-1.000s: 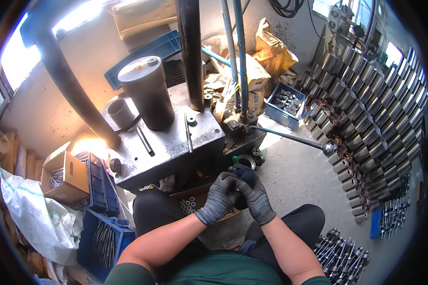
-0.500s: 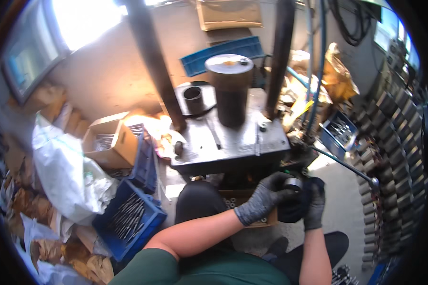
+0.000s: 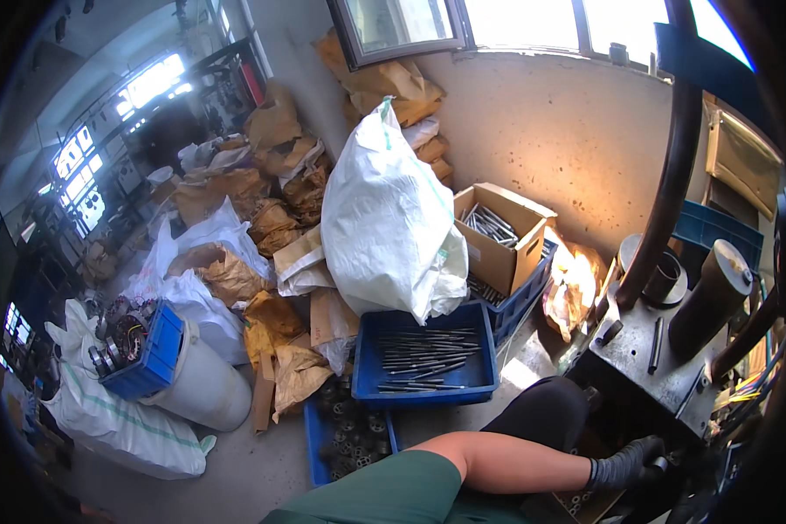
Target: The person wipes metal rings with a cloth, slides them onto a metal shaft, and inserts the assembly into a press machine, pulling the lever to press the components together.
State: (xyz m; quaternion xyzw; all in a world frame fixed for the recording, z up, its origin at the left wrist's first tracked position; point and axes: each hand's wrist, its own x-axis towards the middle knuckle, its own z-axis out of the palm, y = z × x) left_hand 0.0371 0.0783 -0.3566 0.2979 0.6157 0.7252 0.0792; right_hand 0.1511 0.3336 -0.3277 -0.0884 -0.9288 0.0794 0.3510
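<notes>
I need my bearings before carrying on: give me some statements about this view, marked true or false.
1. The left hand is gloved. True.
2. The cardboard box is closed. False: it is open, with metal rods inside.
3. The white sack is beyond the blue bin of rods. True.
4. The dark cylinder lies on its side. False: it stands upright.
5. The sleeve is red. False: it is green.

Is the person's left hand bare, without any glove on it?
No, the left hand wears a grey knitted glove that reaches to the wrist.
</notes>
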